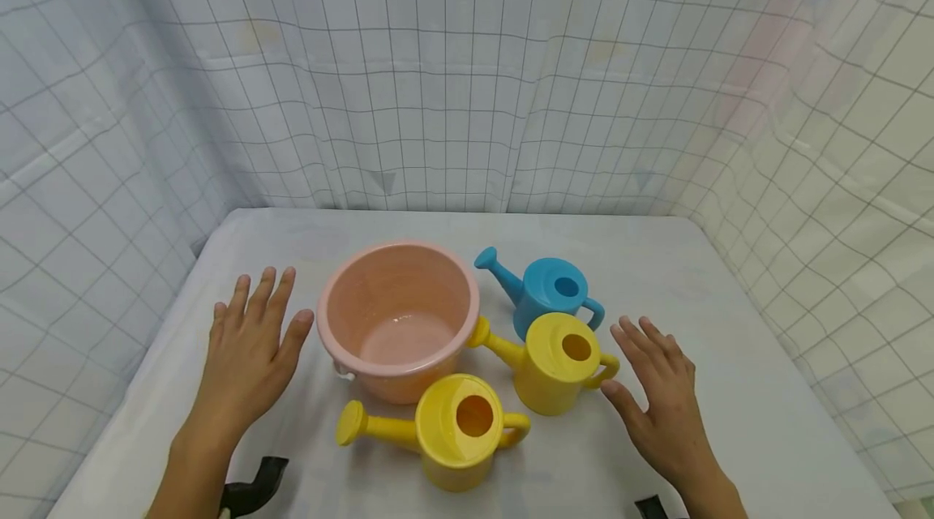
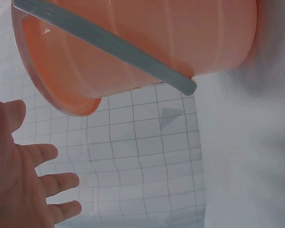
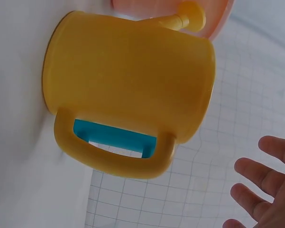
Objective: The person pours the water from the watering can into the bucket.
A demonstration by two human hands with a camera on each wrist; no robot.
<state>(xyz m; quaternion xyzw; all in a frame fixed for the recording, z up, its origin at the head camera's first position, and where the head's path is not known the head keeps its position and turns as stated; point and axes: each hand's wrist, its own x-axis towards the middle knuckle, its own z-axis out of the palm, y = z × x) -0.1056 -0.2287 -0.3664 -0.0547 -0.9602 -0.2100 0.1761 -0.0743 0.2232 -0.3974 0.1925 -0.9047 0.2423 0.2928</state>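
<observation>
A pink bucket [image 1: 397,373] stands upright at the middle left of the table, and its grey handle [image 2: 114,47] hangs down its side in the left wrist view. My left hand [image 1: 248,353], fingers spread, is beside the bucket's left rim and holds nothing. Two yellow watering cans stand to the right: the front one [image 1: 456,454] before the bucket, the other yellow watering can [image 1: 550,377] with its spout toward the bucket. Behind them is a blue watering can [image 1: 547,300]. My right hand [image 1: 660,397], also empty with fingers extended, is just right of the rear yellow can's handle [image 3: 114,161].
A white cloth covers the table [image 1: 730,324]. Grid-patterned white curtains [image 1: 467,81] enclose it at the back and both sides. Dark strap-like pieces [image 1: 255,491] show below each wrist at the near edge.
</observation>
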